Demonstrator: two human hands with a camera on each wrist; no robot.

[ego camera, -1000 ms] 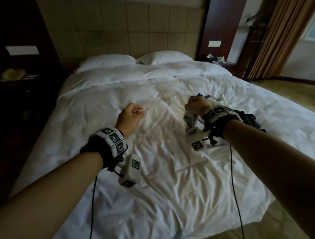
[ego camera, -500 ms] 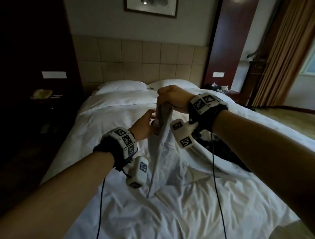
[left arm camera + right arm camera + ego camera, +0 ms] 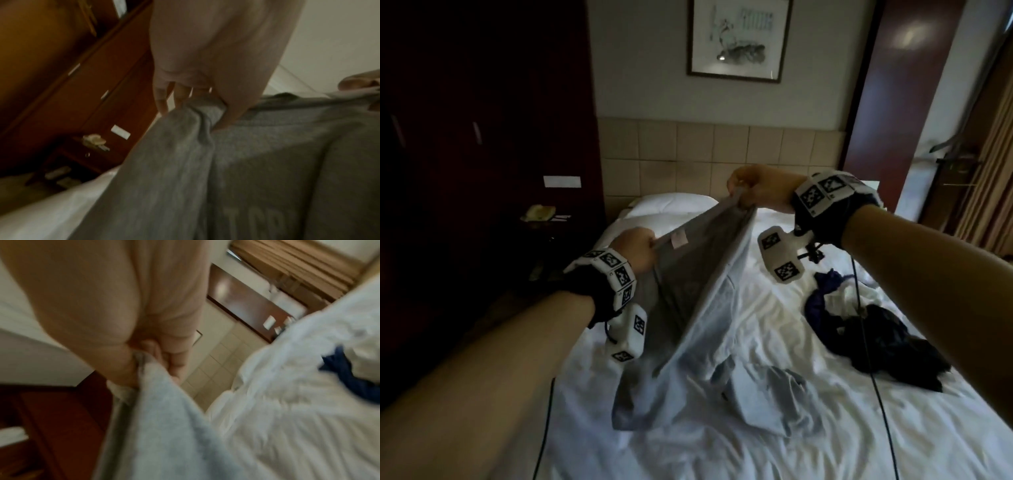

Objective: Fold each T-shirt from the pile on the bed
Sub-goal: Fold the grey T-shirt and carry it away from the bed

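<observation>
Spread apart since half a second ago, the shirt (image 3: 688, 274) is now held wide above the bed (image 3: 774, 428), its hem trailing on the sheet. One top edge is pinched in the left hand (image 3: 635, 248), the other in the right hand (image 3: 756, 188), higher and farther off. Below the right grip, the pile (image 3: 876, 329) is left waiting. Laying flat is judged next.

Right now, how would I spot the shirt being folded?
Look at the white bed. Above its middle, the left hand and right hand hold up a pale grey cotton T-shirt; unlike the dark crumpled clothes lying at right, it hangs stretched.
</observation>
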